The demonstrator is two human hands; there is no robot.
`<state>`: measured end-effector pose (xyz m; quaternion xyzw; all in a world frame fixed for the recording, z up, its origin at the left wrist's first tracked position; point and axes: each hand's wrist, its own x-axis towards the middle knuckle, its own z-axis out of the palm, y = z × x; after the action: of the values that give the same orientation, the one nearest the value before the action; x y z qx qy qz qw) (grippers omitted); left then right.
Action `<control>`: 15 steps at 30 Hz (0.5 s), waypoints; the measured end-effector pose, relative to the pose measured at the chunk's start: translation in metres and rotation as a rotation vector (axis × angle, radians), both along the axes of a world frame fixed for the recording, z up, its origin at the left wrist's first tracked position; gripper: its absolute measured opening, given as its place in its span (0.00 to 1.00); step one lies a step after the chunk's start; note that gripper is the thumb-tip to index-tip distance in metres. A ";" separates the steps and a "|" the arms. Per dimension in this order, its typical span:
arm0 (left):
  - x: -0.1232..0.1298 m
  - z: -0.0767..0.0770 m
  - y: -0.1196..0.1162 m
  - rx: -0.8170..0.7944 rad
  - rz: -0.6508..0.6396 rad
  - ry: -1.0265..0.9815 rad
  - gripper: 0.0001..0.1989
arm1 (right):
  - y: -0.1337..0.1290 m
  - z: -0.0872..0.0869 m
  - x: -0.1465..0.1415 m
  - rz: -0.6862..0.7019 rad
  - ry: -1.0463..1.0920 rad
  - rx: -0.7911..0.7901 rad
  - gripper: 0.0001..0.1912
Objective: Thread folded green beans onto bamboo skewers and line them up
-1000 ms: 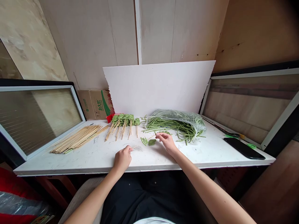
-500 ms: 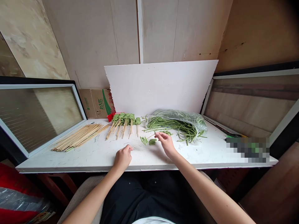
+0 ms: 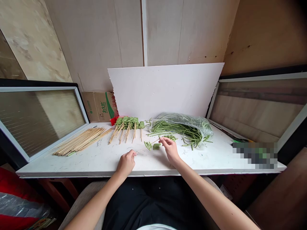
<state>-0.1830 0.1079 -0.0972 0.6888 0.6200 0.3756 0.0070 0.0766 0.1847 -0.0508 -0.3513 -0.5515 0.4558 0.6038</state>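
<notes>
My left hand (image 3: 126, 162) is closed in a pinch on the near end of a thin wooden skewer (image 3: 140, 150), which slants up to the right. At the skewer's far end, my right hand (image 3: 169, 147) is closed, thumb and fingers pinched together. A bit of green shows at its fingertips, seemingly a piece of green bean. Along the skewer's line is a row of short cut green bean pieces (image 3: 148, 146); I cannot tell whether they are threaded or lie beneath. A second small bundle of cut beans (image 3: 156, 146) lies just right of it, and more cut pieces (image 3: 170, 137) lie behind my right hand.
Bare skewers (image 3: 80, 140) lie piled at the left. Finished bean skewers (image 3: 129, 123) are stacked at the back on something red. Long green beans (image 3: 177, 127) spill from a clear plastic bag (image 3: 203, 124). A cardboard box (image 3: 99, 107) and white board (image 3: 165, 91) stand behind the white table (image 3: 96, 164).
Almost nothing differs. Both hands keep their pinch around the skewer, and the whole view has shifted very slightly.
</notes>
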 end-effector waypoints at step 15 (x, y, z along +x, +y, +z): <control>-0.001 0.002 -0.003 0.015 -0.063 0.010 0.15 | -0.001 -0.003 -0.002 -0.024 -0.023 0.048 0.21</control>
<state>-0.1840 0.1053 -0.0950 0.7100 0.5951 0.3764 0.0106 0.0747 0.1842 -0.0540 -0.3486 -0.5651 0.4311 0.6110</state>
